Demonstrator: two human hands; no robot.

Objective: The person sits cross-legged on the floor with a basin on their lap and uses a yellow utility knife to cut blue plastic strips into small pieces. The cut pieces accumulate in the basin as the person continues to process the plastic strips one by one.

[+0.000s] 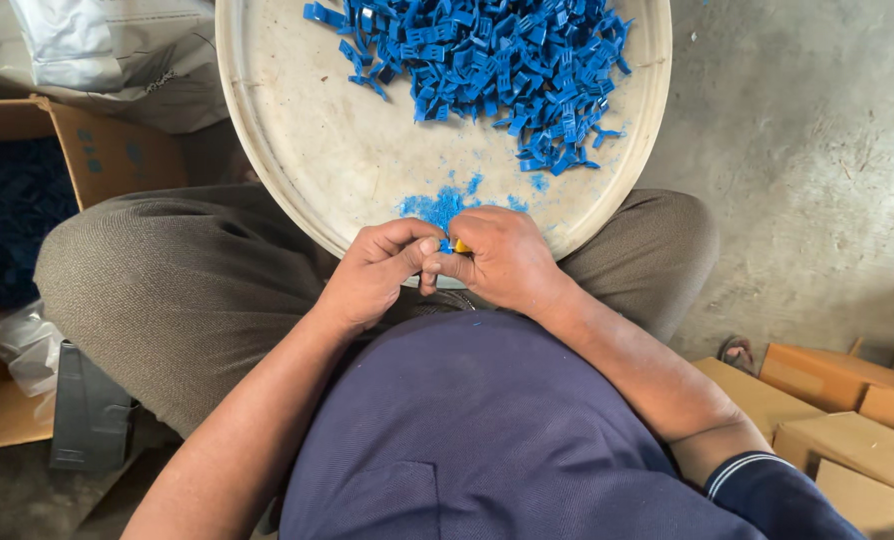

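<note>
My left hand (379, 270) and my right hand (502, 258) meet over my lap at the near rim of a large round cream tray (297, 130). Between their fingertips they pinch a small blue plastic piece (447, 245) together with a small yellow tool or part (461, 246); which hand grips which I cannot tell. A heap of several small blue plastic pieces (497, 65) lies at the tray's far side. Blue shavings (437, 205) are scattered on the tray just beyond my fingers.
A cardboard box (97, 150) with dark blue contents stands at my left, with a plastic bag (107, 50) behind it. Flat cardboard boxes (847, 400) lie at the right on the concrete floor (807, 150). A sandalled foot (737, 352) shows near them.
</note>
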